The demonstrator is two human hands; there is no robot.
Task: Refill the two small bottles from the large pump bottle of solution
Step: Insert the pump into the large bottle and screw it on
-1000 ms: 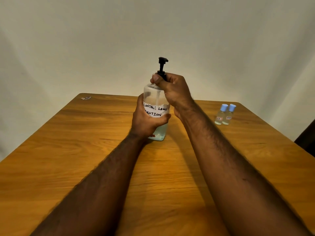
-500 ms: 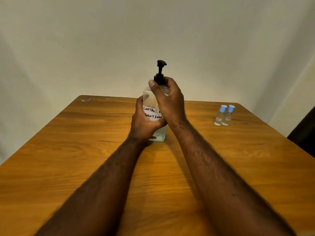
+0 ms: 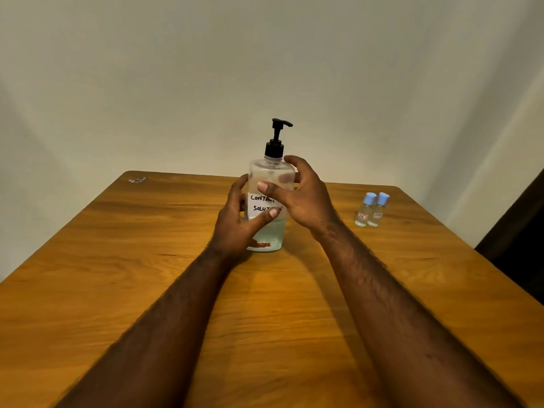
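The large clear pump bottle (image 3: 269, 175) with a black pump and a handwritten white label stands upright on the wooden table (image 3: 147, 260), a little liquid at its bottom. My left hand (image 3: 235, 225) wraps its lower left side, thumb stretched across the front under the label. My right hand (image 3: 303, 198) curls round the upper right side, with the thumb lying over the label and the fingers at the shoulder. Two small clear bottles (image 3: 369, 210) with light blue caps stand side by side, capped, at the far right of the table, away from both hands.
A small scrap (image 3: 137, 180) lies at the table's far left corner. A pale wall rises behind the table. Something dark (image 3: 518, 240) stands off the table's right edge.
My right hand has dropped from the black pump collar to the bottle's upper body. My left hand's grip has loosened, thumb now stretched out. The pump nozzle now points right.
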